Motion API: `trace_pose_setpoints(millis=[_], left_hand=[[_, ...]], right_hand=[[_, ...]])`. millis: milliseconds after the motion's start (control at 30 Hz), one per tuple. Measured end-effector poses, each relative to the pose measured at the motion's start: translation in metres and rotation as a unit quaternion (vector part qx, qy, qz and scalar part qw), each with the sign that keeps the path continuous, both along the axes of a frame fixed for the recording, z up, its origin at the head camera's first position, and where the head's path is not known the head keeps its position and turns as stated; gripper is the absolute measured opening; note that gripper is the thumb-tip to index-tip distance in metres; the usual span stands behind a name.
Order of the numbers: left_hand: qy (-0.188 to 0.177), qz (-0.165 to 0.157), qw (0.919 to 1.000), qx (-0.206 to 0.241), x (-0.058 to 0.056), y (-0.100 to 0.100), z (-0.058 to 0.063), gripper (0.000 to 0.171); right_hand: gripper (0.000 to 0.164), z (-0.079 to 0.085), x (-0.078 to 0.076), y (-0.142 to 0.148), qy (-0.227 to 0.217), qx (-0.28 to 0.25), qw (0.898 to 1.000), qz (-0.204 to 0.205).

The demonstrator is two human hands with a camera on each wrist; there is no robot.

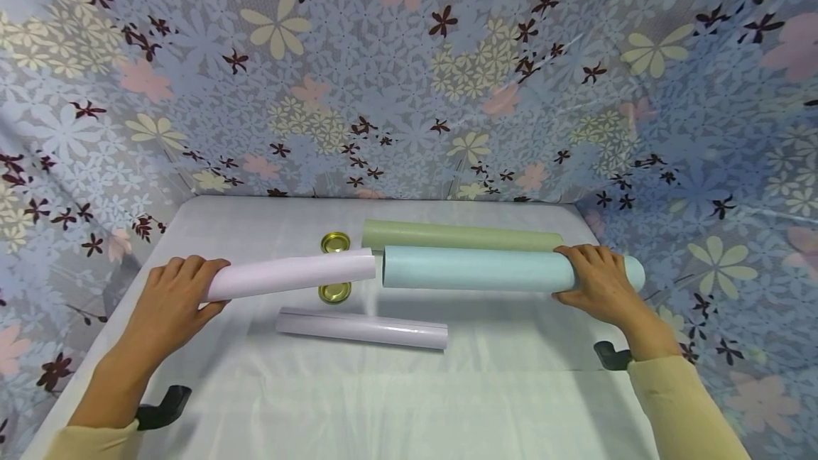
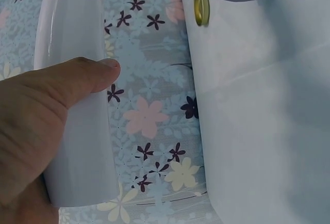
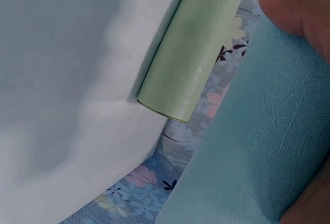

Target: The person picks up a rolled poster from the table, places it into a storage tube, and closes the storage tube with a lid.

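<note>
Blue tube (image 1: 479,268) sits at 3 o'clock, pale lilac tube (image 1: 294,274) at 9, clock centred on the small gap between their inner ends. Best handling, probably: both level, axes in line, light grip so walls don't dent. Right hand (image 1: 596,281): fingers curved wide round the blue one near its outer end. Left hand (image 1: 171,300): narrower curl, gripping the lilac one's outer end.

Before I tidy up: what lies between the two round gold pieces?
In the head view, the pale roll in the left hand crosses between the far gold piece and near gold piece, hiding the table there.
</note>
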State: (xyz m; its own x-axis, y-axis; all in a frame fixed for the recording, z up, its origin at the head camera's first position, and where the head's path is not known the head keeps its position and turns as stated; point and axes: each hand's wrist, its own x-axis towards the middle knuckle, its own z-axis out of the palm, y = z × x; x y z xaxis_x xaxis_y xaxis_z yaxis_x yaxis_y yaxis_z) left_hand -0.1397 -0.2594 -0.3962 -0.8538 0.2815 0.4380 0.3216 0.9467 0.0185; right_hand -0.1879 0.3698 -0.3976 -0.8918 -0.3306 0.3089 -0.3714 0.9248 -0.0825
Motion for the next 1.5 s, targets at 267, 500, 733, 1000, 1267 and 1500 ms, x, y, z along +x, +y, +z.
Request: trace_pose_setpoints(millis=[267, 500, 733, 1000, 1267, 1500], left_hand=[[-0.007, 0.000, 1.0000, -0.004, -0.0018, 0.0028, -0.0002, 0.068], [-0.007, -0.002, 1.0000, -0.006, -0.0024, 0.0047, -0.0009, 0.067], [-0.016, 0.000, 0.9999, -0.003, -0.0026, 0.0062, 0.0001, 0.067], [-0.013, -0.003, 0.9999, -0.006, -0.0034, 0.0061, -0.0002, 0.067], [-0.013, -0.005, 0.9999, -0.007, -0.0037, 0.0067, 0.0000, 0.067], [-0.010, -0.015, 0.9998, -0.006, -0.0048, 0.0093, -0.0014, 0.066]], right_hand=[[0.078, 0.0004, -0.0017, -0.0016, 0.007, -0.001, 1.000, 0.008], [0.078, 0.0017, -0.0020, -0.0031, 0.010, 0.002, 1.000, 0.015], [0.078, 0.0032, -0.0017, -0.0045, 0.006, 0.003, 1.000, 0.014], [0.079, 0.0038, -0.0015, -0.0052, 0.000, 0.002, 1.000, 0.013], [0.079, 0.0035, -0.0014, -0.0052, 0.003, -0.002, 1.000, 0.019], [0.079, 0.0027, -0.0015, -0.0056, 0.006, -0.005, 1.000, 0.024]])
